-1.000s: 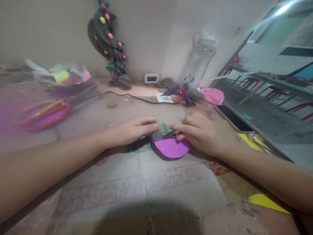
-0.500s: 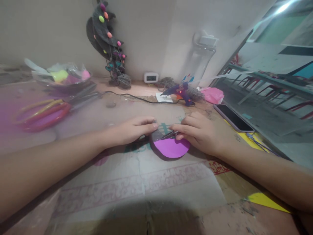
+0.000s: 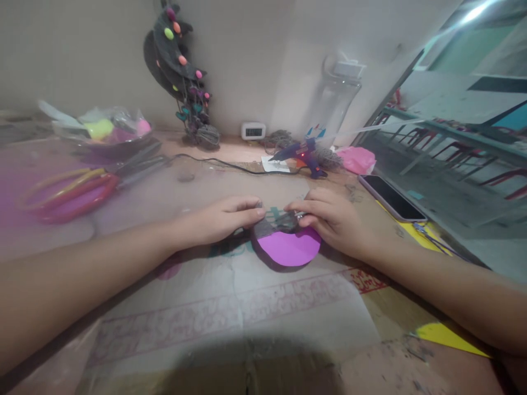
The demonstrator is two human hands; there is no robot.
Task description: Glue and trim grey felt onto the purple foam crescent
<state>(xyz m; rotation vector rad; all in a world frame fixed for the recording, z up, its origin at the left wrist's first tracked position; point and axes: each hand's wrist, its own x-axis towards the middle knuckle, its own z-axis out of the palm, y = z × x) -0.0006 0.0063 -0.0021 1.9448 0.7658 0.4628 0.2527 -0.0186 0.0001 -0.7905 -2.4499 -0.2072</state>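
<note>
Left grip (image 3: 233, 219) pinches grey piece (image 3: 267, 227) touching purple disc (image 3: 289, 250); right grip (image 3: 333, 222) pinches blurred metal tool (image 3: 299, 216). Best keep disc flat, well inside counter's (image 3: 349, 359) right edge.

Left fingers (image 3: 254, 215) hold the purple-and-grey piece (image 3: 290, 249).

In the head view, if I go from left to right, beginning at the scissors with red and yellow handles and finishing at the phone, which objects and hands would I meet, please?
Scissors → left hand → purple round piece → right hand → phone.
</note>
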